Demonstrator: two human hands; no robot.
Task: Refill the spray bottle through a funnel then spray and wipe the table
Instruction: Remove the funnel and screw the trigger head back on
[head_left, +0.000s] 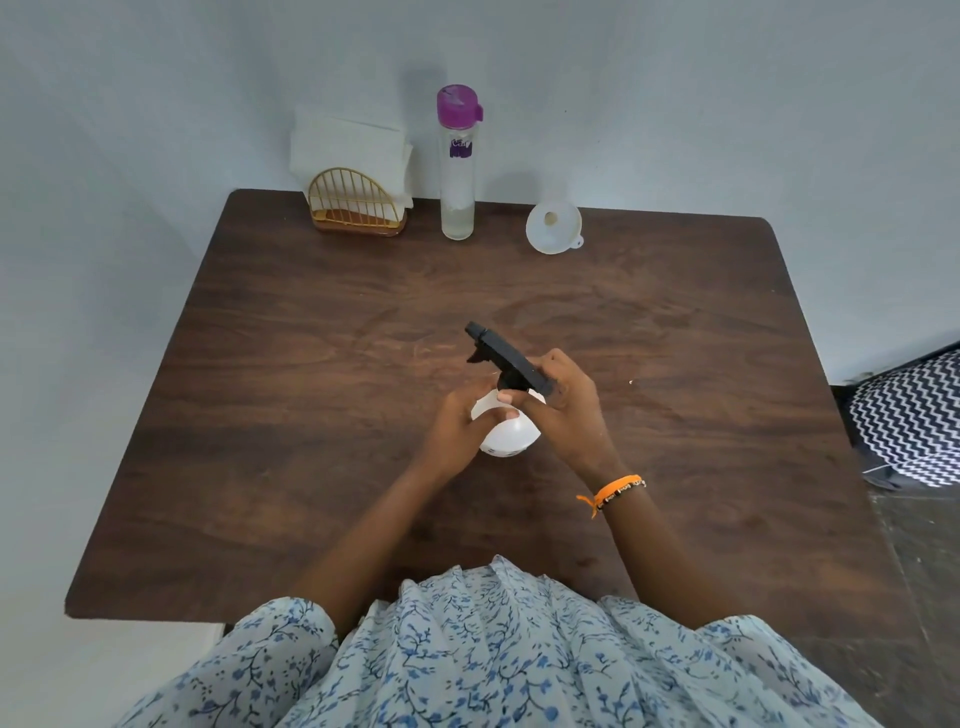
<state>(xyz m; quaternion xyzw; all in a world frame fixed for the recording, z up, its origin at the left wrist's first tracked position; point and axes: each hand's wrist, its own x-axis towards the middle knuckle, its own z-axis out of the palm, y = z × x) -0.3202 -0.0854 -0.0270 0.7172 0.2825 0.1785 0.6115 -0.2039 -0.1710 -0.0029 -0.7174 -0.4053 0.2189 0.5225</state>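
Dark wood table (311, 415) shoved into a pale corner.
Mid-table, left hand (457, 431) grips the round white spray bottle (506, 439), right hand (563, 410) curled round its black trigger head (506, 356); funnel (553, 226) sits well back.

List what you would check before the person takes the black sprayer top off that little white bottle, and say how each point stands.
1. Left hand steadies the round white plastic spray bottle: ok.
2. Right hand has a grip on the black trigger sprayer head: ok.
3. White plastic funnel at hand on the dark wooden table: ok.
4. Tall clear bottle with purple lid holds liquid: ok, a little.
5. Sprayer head loosened: cannot tell.
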